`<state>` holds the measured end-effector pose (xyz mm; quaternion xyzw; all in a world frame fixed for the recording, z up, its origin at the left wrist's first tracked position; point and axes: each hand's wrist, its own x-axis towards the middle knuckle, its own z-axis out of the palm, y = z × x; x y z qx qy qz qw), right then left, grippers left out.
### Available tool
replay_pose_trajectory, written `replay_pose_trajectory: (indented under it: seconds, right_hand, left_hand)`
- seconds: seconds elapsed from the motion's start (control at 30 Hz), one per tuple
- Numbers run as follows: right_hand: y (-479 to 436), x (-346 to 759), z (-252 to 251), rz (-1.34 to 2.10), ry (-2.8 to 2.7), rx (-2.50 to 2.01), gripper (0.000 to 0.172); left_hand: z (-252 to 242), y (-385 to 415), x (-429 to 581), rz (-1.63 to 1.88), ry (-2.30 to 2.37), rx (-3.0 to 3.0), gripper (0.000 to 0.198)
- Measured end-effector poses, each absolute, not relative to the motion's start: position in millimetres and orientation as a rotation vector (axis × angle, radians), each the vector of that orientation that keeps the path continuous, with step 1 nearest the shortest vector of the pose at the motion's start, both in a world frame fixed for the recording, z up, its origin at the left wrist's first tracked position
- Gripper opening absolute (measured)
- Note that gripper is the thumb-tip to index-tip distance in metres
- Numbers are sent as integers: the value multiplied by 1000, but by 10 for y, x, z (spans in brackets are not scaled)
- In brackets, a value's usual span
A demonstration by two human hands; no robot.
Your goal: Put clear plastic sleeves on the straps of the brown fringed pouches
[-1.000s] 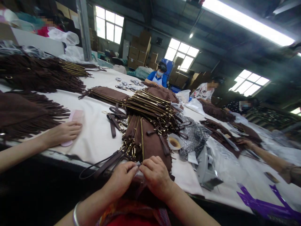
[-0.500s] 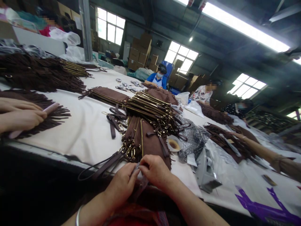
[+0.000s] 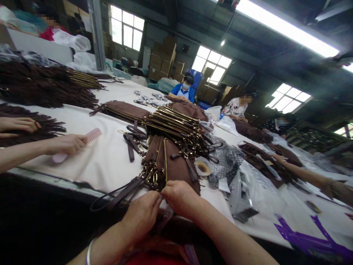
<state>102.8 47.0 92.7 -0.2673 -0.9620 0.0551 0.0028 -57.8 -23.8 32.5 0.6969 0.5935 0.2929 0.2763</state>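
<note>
Left hand [image 3: 142,213] and right hand [image 3: 182,198] of the seated worker: brought together at the table's near edge, fingertips nearly meeting, each in a narrow pinch on a small piece of clear plastic [image 3: 167,212]. The piece hangs below the fingers, most of it covered by them; from where I stand I cannot tell its full shape. A pale bracelet [image 3: 88,252] circles the left wrist.

Directly beyond the hands, brown pouches [image 3: 179,162] with gold zips lean together, clasps and straps spilling to the left; behind them rises a flat stack of similar pouches [image 3: 172,121]. Just right of these, a white dish [image 3: 203,166] holds something brown, beside a grey patterned sheet [image 3: 227,162]. Nearer the edge stands a grey device [image 3: 242,200], and farther right lies purple plastic [image 3: 306,235].

To the left, a co-worker's hand [image 3: 68,143] grips a pink comb [image 3: 93,135] over the white cloth [image 3: 110,162]; another hand [image 3: 19,125] rests on brown fringe [image 3: 52,125]. To the right, a co-worker's arm [image 3: 300,171] reaches over a fringed pile [image 3: 264,163]. Across the table sits a person in blue [image 3: 183,91], before stacked cartons [image 3: 162,60].
</note>
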Motion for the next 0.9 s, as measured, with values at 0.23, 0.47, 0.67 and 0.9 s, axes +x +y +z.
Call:
replay_pose_trajectory:
  seconds: [0.23,0.47,0.67,0.9]
  right_hand:
    - [405,1113,829,-86,-3012,-664,4]
    - [403,1242,700,-66,-2887,-551,11]
    - [338,1320,658,26,-2805,-557,20]
    - [12,1514,691,113,-2591,-761,39]
  left_hand:
    - [468,-108,-561,724,1369,1554,32]
    - [452,-96,-578,626,904,615,29]
    - [388,-145,-510,683,797,525,35]
    - [431,-200,-383,777,1019,677,42]
